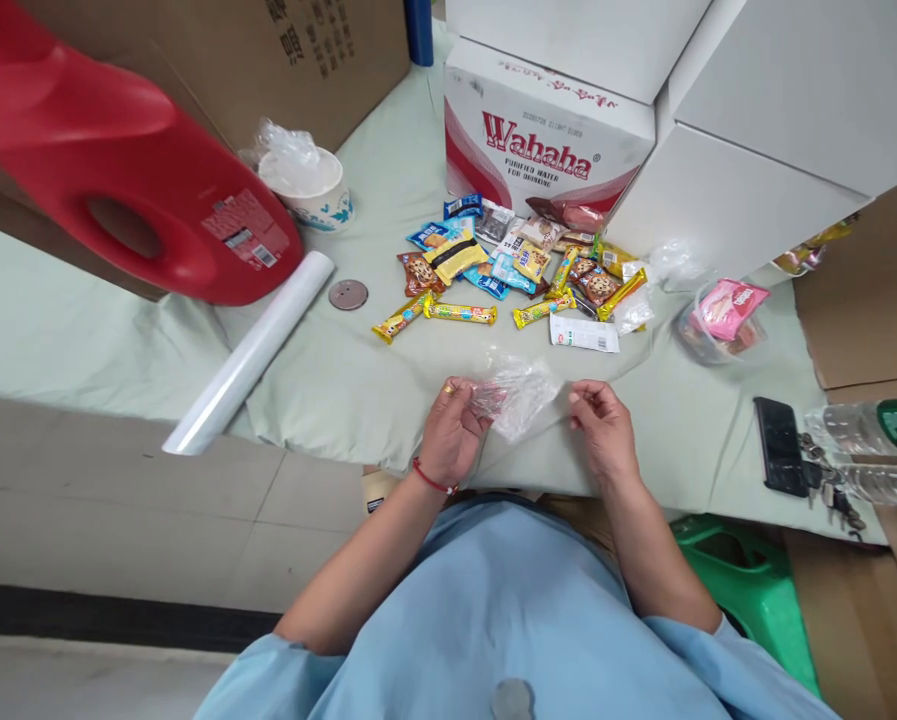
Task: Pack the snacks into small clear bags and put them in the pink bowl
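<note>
My left hand (454, 430), with a red cord round its wrist, is closed on a crumpled clear plastic bag (523, 398) just above the table. A short gap to the right of the bag is my right hand (604, 425), its thumb and fingers pinched together. Whether anything thin sits in that pinch I cannot make out. Beyond both hands lies a pile of wrapped snacks (508, 250) in blue, yellow and brown packets. Several yellow snack sticks (460, 313) and a white packet (584, 333) lie along its near side.
At left are a large red jug (193, 190), a white roll (249, 355), a round disc (348, 294) and a paper tub (320, 205). A Wahaba-printed box (545, 140) stands behind. Rightward are a plastic container (718, 335), phone (780, 447), keys (830, 490) and bottles (860, 428).
</note>
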Tool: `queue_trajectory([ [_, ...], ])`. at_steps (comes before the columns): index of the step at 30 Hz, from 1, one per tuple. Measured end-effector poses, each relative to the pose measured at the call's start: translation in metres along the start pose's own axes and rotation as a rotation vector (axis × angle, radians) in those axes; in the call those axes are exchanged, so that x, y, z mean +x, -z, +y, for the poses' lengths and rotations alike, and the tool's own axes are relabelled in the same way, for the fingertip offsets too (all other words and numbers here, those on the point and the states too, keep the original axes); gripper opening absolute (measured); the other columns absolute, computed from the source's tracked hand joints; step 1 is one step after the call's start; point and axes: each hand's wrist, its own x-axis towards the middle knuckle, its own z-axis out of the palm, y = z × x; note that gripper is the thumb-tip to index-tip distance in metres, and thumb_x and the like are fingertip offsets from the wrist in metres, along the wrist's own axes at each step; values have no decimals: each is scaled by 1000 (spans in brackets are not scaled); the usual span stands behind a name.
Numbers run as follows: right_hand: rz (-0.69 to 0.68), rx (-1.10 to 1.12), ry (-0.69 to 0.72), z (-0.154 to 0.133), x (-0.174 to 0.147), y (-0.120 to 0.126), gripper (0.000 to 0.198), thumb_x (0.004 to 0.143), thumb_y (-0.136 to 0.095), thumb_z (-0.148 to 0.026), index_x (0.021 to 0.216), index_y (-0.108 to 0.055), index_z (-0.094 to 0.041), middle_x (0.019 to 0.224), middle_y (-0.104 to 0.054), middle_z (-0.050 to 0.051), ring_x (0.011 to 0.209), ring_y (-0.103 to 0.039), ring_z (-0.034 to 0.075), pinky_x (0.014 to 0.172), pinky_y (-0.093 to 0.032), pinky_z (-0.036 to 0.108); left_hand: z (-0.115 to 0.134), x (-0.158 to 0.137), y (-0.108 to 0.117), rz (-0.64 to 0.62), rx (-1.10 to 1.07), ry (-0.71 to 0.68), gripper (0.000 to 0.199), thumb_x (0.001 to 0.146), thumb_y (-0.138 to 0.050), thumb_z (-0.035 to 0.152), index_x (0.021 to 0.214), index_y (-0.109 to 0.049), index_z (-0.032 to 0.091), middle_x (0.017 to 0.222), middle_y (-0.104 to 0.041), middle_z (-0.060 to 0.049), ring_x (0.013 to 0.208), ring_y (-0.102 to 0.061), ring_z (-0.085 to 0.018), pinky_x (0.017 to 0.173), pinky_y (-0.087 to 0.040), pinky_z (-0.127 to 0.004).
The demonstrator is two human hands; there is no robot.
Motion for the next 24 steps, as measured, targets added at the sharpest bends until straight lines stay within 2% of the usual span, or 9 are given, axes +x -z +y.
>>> queue_trajectory([
  [3, -44, -16, -107, -3, -4, -3, 38, 79, -76, -57, 87, -65, -22, 68, -55, -3, 52, -43, 10, 41, -33, 21, 4, -3, -1, -56, -68, 39, 39, 82, -81, 40, 84, -46, 24, 88, -71, 3, 90, -74, -18, 67, -57, -26],
  [7, -207, -27, -247, -1, -16, -17, 56, 76, -72, -75, 84, -66, -20, 74, -63, 1, 48, -46, 8, 36, -28, 21, 3, -5, -4, -92, -89, 53, 39, 81, -82, 38, 85, -46, 24, 89, -69, 4, 91, -74, -18, 64, -57, -25],
  [11, -237, -31, -231, 2, -21, -28, 52, 73, -79, -69, 75, -61, -20, 67, -61, -1, 45, -43, 7, 36, -27, 20, -2, -6, -6, -88, -94, 51, 41, 79, -85, 36, 86, -47, 24, 85, -66, 7, 86, -73, -14, 66, -60, -24],
  [15, -230, -23, -188, -2, -18, -25, 48, 75, -79, -65, 75, -59, -22, 65, -59, -3, 45, -43, 7, 36, -28, 20, 0, -5, -4, -81, -95, 51, 42, 78, -86, 37, 84, -47, 24, 89, -69, 5, 88, -73, -15, 67, -61, -25],
  [20, -286, -39, -179, -7, -19, -14, 45, 77, -79, -62, 73, -60, -22, 62, -57, -3, 45, -41, 8, 39, -27, 21, 10, -2, 0, -45, -96, 22, 38, 80, -83, 37, 83, -47, 24, 106, -76, -1, 103, -74, -21, 86, -63, -39],
  [24, -314, -69, -145, -11, -19, -4, 43, 77, -79, -60, 72, -63, -21, 60, -55, -3, 46, -38, 8, 43, -27, 22, 15, 1, 6, -18, -102, -15, 37, 80, -83, 35, 82, -47, 24, 106, -77, -2, 107, -74, -23, 93, -61, -43],
])
